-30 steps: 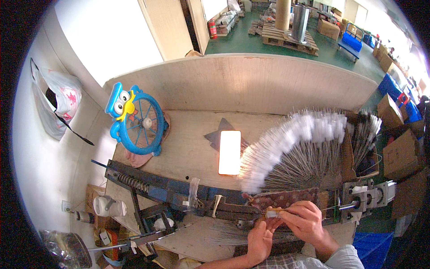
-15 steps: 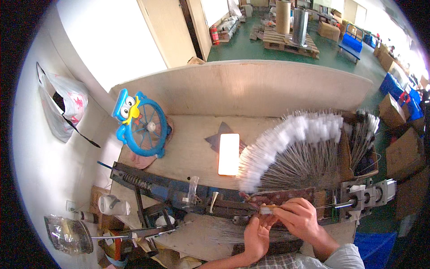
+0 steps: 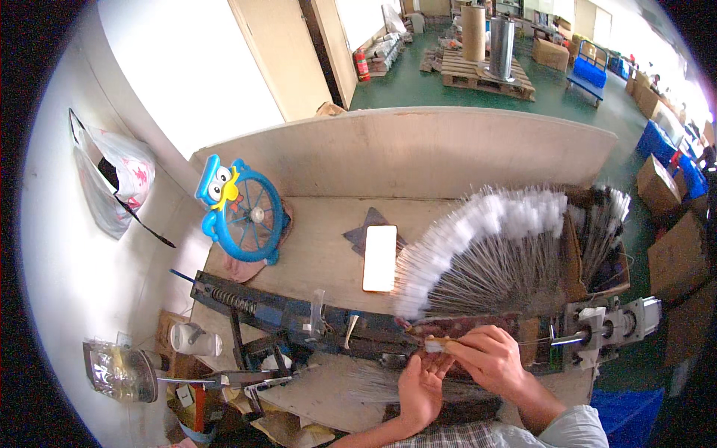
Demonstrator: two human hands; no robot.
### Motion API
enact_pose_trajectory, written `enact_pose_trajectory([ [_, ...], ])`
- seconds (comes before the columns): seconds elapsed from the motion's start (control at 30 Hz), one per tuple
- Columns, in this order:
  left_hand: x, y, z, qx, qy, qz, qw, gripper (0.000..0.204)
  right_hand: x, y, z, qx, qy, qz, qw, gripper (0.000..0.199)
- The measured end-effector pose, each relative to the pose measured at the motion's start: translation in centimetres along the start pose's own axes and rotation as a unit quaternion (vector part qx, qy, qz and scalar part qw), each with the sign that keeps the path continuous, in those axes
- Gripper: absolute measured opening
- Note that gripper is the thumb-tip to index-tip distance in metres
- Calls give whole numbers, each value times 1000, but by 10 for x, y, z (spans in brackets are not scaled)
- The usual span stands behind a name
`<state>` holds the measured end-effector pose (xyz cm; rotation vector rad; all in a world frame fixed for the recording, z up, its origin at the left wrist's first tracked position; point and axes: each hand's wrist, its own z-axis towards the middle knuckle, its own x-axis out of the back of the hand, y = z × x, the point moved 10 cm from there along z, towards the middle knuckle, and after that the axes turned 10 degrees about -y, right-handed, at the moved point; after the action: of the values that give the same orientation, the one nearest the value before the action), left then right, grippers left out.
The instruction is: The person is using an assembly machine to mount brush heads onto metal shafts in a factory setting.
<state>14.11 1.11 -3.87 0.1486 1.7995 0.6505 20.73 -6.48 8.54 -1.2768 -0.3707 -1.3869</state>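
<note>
My right hand is closed in a pinch on a narrow tan strip with a small white tuft at its end. Palm up just below the tuft is my left hand, its fingers parted and the fingertips close to the tuft. Whether they touch it is hard to make out. A thin wire runs from behind my right hand to the metal chuck on the right. Beyond my hands, many wire-stemmed brushes with white bristles lie fanned out. A long dark machine rail stretches leftward from my hands.
A lit phone lies on the bench, left of the brushes. Farther left stands a blue cartoon-shaped fan. A cardboard box with more brushes sits at right. A low wooden panel closes the bench's far side.
My left hand has shifted slightly left and down, with its fingers parting from the tuft. My right hand keeps its pinch, a little farther left. The view has tilted slightly.
</note>
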Motion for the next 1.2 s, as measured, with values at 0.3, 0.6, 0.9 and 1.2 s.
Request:
enact_pose_trajectory([
  [0.3, 2, -1, 2, 3, 12, -12, 1000, 34, 4, -2, -1, -10, 7, 8, 1000, 33],
  [0.6, 2, 4, 3, -19, 35, 49, 998, 22, 1, -7, 8, -41, 39, 2, 998, 39],
  [0.9, -2, 18, 2, -99, 14, 224, 969, 18, 2, -16, 5, 25, 33, -22, 999, 35],
  [1.2, -5, 24, 1, -129, 49, 221, 965, 15, 4, -10, 3, -2, 36, 21, 999, 26],
])
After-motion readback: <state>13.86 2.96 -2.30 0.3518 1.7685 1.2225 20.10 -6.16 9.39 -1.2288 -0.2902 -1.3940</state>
